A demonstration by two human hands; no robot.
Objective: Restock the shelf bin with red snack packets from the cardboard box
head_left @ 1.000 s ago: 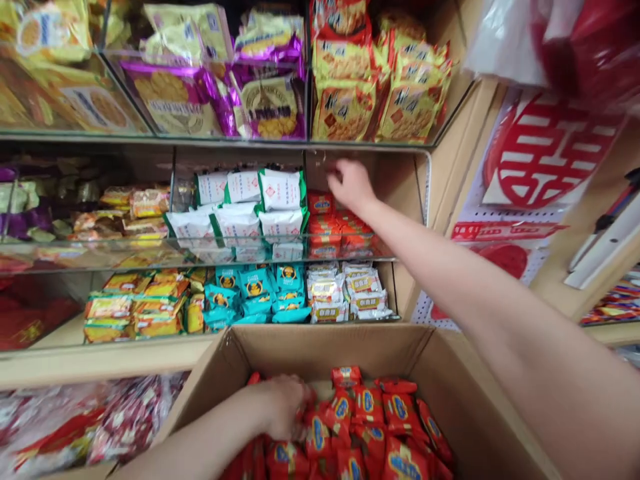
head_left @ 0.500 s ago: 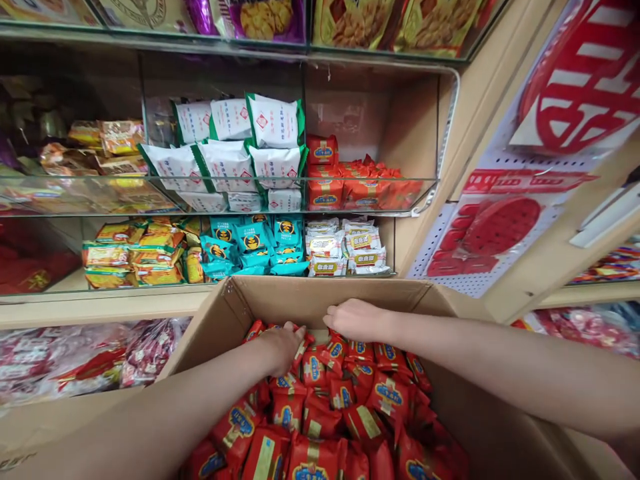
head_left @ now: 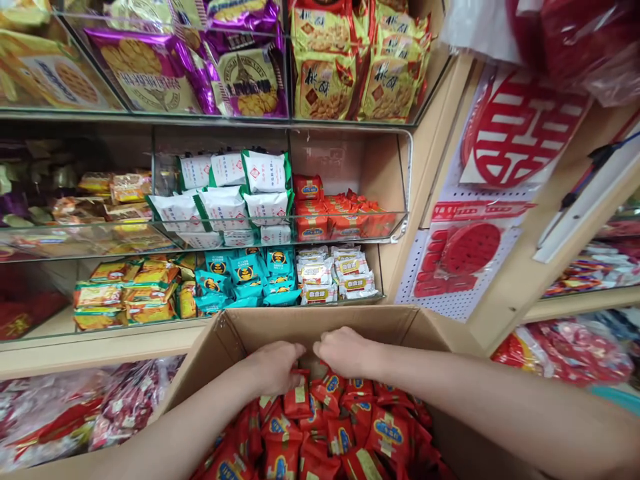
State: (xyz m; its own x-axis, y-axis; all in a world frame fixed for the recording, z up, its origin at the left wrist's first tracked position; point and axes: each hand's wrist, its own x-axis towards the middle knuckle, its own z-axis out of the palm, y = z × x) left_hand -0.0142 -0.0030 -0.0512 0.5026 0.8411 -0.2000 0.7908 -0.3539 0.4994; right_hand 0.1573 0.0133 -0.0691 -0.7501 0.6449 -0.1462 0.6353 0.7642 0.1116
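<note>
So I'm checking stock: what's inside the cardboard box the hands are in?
Red snack packets with blue-and-yellow labels fill the cardboard box. The left hand and right hand rest on the top ones at its far wall. Lower layers and the box floor are covered.

I see the red packets heaped loose in the open cardboard box, filling it from the far wall back toward me. Each is a small glossy red pillow pack with a blue-and-yellow oval label. They lie jumbled, tilted and overlapping. The farthest ones sit under my left hand and right hand.
</note>
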